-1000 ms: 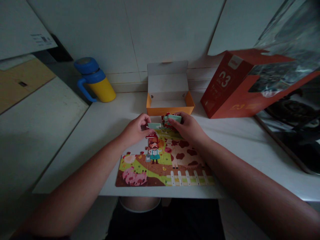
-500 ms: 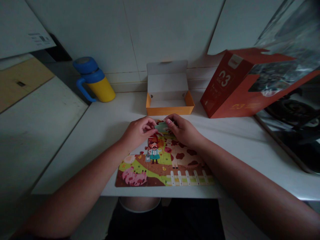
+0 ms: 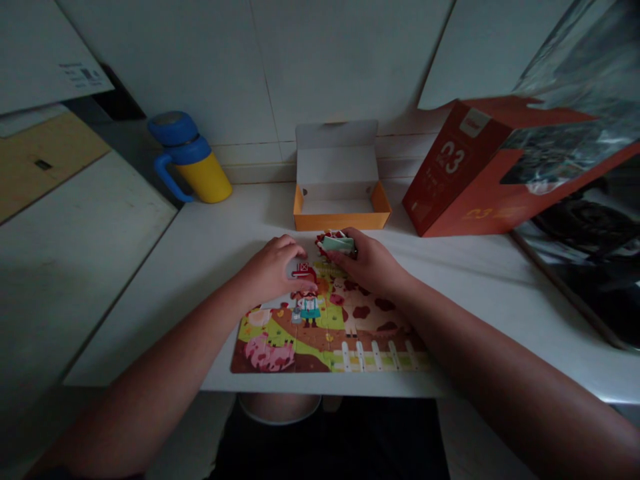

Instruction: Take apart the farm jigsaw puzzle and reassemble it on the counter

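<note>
A colourful farm jigsaw puzzle [image 3: 325,333] lies partly assembled near the front edge of the white counter [image 3: 210,253]. My left hand [image 3: 273,270] rests palm down on the puzzle's upper left part, fingers curled and pressing on a piece there. My right hand [image 3: 367,263] is at the puzzle's top edge, its fingers closed on a small stack of loose puzzle pieces [image 3: 337,243], pale green on top.
An open orange and white box [image 3: 340,193] stands just behind the hands. A blue and yellow mug [image 3: 193,163] is at the back left, a large red carton [image 3: 480,173] at the back right, and a dark stove top [image 3: 590,267] at the far right.
The hands, which met over a pale green piece, have parted. My left hand has dropped flat onto the puzzle. My right hand has drawn back slightly right with the pieces.
</note>
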### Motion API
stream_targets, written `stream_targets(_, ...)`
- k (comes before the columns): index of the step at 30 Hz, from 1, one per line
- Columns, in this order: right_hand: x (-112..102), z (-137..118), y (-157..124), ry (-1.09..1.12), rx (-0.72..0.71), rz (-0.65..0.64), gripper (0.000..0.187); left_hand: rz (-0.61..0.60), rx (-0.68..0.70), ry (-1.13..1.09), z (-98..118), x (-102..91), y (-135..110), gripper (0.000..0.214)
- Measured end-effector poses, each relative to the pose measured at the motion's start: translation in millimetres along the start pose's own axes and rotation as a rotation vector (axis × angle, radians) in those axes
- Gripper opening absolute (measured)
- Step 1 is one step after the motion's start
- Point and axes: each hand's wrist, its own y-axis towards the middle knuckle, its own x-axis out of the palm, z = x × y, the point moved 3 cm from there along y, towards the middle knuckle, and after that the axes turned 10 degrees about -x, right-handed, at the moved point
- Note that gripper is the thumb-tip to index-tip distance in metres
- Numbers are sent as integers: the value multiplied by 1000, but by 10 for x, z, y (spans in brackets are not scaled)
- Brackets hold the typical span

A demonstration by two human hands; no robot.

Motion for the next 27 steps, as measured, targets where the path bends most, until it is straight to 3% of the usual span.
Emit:
stream_targets(6,1,-2,1,-28,30,-11,35,-66,-20,-3,-48,67,39,59)
stream_targets(10,0,-29,5,-21,41,-12,33,-69,-120,-95,-9,62,30,58)
stream_targets(16,-8,14,21,-5,51,3,33,-220,-258,-503,-25,105,-37,42)
stream_targets(23,-42,21,6,201,-31,6,36,-34,-390,-758,-278,129,63,33)
stream_targets(27,-4,-6,-10,285,-99,-46,36,-24,-392,-821,-254,153,87,27)
